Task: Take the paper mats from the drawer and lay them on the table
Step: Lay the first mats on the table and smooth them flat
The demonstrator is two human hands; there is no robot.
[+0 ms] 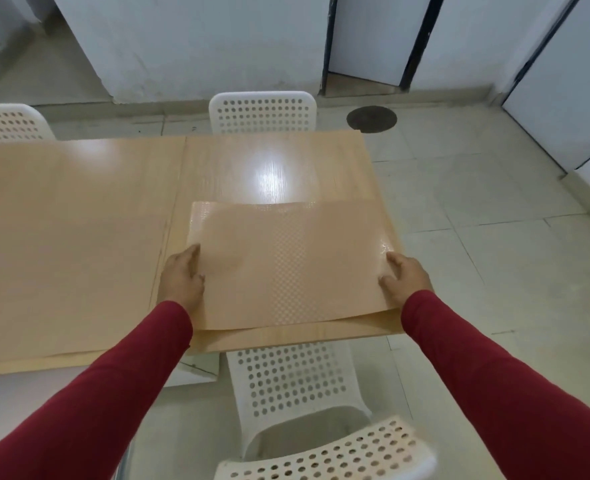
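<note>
A beige paper mat [286, 265] with a fine checkered sheen lies over the near right corner of the light wooden table [78, 220]. My left hand [182, 279] grips its left edge, thumb on top. My right hand [404, 280] grips its right edge the same way. The mat's near edge curls up slightly off the table. No drawer is in view.
A white perforated chair [290, 379] stands right below me at the table's near edge. A second white chair [262, 112] faces it from the far side, and a third white chair [7, 123] is at far left. Tiled floor with a round drain cover [371, 118] lies to the right.
</note>
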